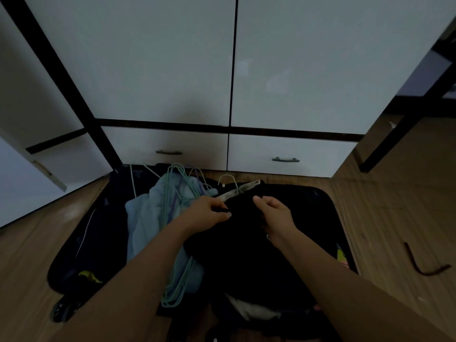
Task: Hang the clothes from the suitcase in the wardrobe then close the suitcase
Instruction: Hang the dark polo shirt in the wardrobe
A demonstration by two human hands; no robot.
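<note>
At the centre of the frame both hands work a black garment (246, 233) lying in the open suitcase (81, 243) on the floor. The left hand (209, 213) pinches a fold of the dark cloth; the right hand (274, 213) curls round its upper edge. The fabric looks soft and limp and will likely sag, so the shoulders seem the best hold. Green hangers (177, 183) lie just left; the wardrobe (172, 70) doors above are shut.
</note>
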